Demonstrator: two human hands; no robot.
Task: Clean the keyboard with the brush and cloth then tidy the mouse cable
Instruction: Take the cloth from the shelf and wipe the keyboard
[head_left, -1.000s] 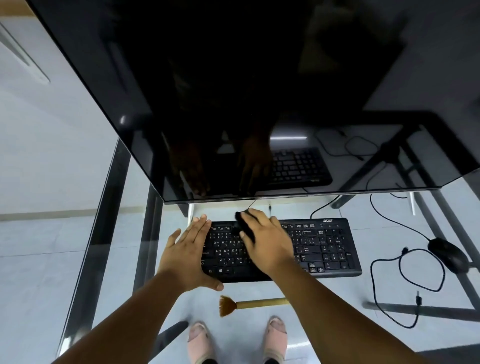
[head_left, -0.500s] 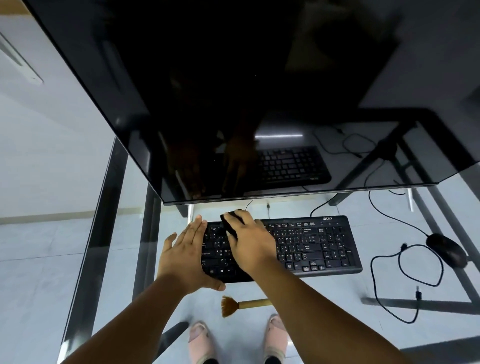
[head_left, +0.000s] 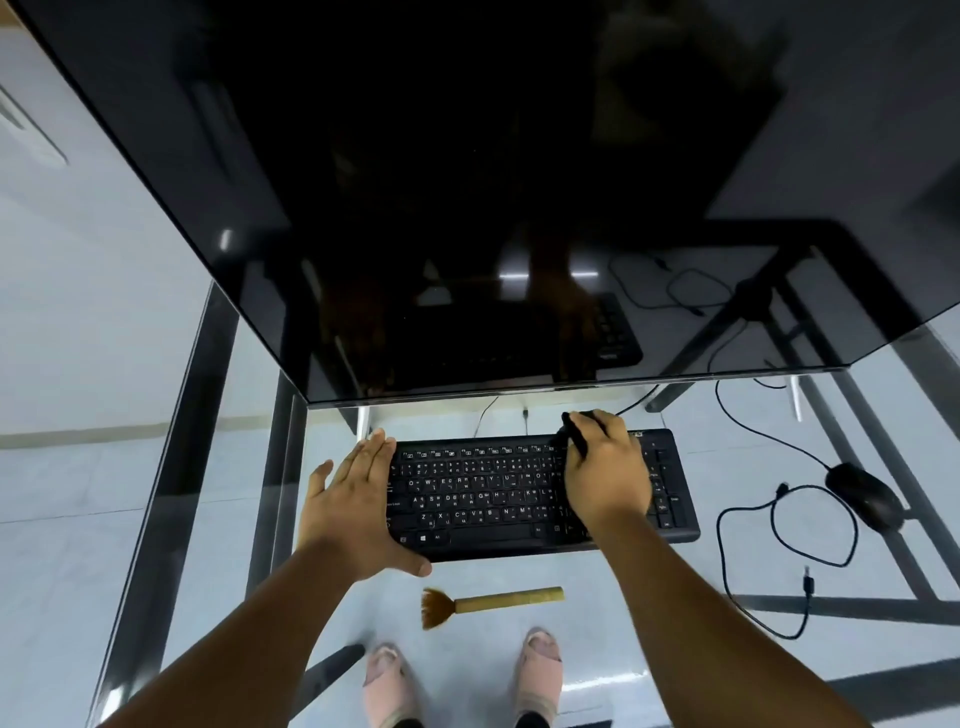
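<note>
A black keyboard (head_left: 483, 493) lies on the glass desk below the monitor. My left hand (head_left: 353, 504) lies flat and open against the keyboard's left end, thumb at its front edge. My right hand (head_left: 605, 473) presses a black cloth (head_left: 571, 434) onto the keyboard's right part, near the top row; most of the cloth is hidden under my fingers. A wooden-handled brush (head_left: 488, 604) lies on the glass in front of the keyboard, bristles to the left. The black mouse (head_left: 865, 494) sits at the right, its cable (head_left: 748, 525) in loose loops beside it.
A large dark monitor (head_left: 467, 197) overhangs the desk's back and reflects the keyboard and hands. The desk is clear glass (head_left: 597, 649) on a dark metal frame (head_left: 182, 441). My feet (head_left: 537, 670) in sandals show through it on the pale tiled floor.
My right hand has slid the cloth from the keyboard's left-middle across to its right part. My left hand stays at the left end. Brush and mouse have not moved.
</note>
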